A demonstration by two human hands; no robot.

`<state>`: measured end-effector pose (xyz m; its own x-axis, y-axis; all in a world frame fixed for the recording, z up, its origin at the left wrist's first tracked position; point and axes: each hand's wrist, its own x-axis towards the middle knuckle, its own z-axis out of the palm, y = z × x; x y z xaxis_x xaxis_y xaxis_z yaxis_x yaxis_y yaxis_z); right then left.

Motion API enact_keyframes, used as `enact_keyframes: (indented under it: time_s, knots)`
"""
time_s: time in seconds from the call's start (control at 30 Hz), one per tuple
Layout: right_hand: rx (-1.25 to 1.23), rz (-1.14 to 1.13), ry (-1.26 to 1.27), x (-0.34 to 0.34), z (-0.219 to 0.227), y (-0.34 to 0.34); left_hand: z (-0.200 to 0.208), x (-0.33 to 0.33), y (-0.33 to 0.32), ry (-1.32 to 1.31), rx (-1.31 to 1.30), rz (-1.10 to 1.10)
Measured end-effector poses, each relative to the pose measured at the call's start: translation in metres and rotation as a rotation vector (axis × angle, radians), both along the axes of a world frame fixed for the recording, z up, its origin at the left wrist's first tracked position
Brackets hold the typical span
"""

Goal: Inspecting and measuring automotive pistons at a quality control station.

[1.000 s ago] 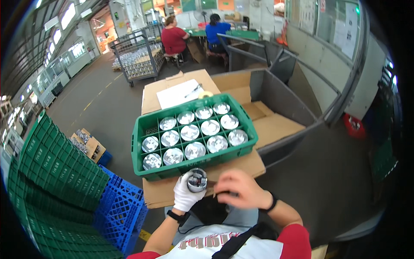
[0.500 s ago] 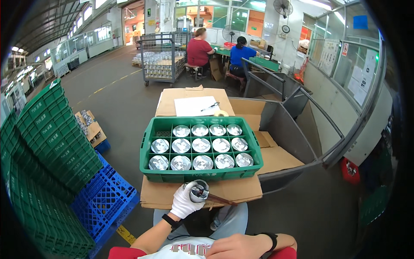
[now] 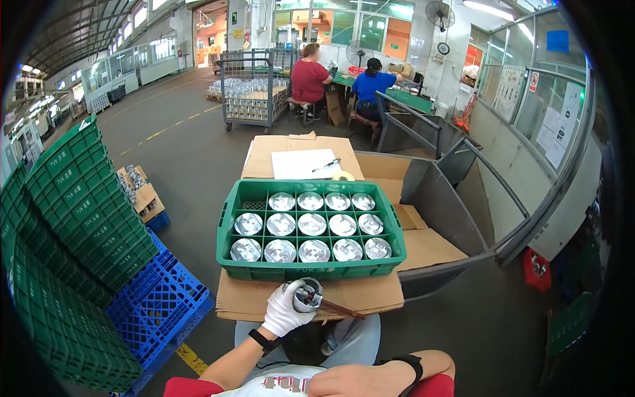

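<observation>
Largest first: to the right of our work area we note a grey metal bin with sloping walls (image 3: 440, 198), a sheet of brown cardboard lying inside. At left, tall stacks of green plastic crates (image 3: 86, 198) lean in toward us, next to a blue lattice plastic pallet (image 3: 165, 288). Further back is a grey wire-sided cage cart (image 3: 270, 92) loaded with rows of metal parts; right of it sit two people, one in red (image 3: 309, 79) and one in blue (image 3: 372, 87).

Before us is the worktop, covered in brown cardboard (image 3: 251, 298). On it sits a green plastic crate divided into compartments (image 3: 264, 269). We count fourteen round, silvery metal pieces (image 3: 311, 225) in it, one per compartment; the rear-left compartment shows its grid floor. Behind the crate, a white sheet of paper (image 3: 297, 169) lies flat.

Left hand (image 3: 286, 311), white-gloved: fingers clamped around a hollow silvery metal cylinder (image 3: 306, 306), held just in front of the crate, open end facing us. Right hand (image 3: 360, 380), bare: in front of the shirt, back upward — its underside is hidden, so we cannot tell whether it grips anything.

Smaller items: a slim reddish-brown strip (image 3: 344, 309) runs right from beside the cylinder — contact unclear; a pale yellow tape roll (image 3: 342, 176) by the paper; a dark pen (image 3: 327, 164) on it.
</observation>
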<state>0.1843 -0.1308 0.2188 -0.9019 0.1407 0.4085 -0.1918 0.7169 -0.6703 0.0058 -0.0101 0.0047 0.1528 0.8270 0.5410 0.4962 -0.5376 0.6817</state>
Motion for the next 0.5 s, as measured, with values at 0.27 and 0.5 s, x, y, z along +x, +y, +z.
enact_keyframes:
  time_s: [0.27,0.5]
  knots:
    - [-0.054,0.053,-0.018,-0.006,-0.010,-0.003,0.002,-0.001,-0.001,-0.004,0.014,0.010]
    - [-0.017,0.036,-0.041,-0.018,-0.008,-0.009,0.003,-0.001,-0.001,-0.021,0.036,-0.026]
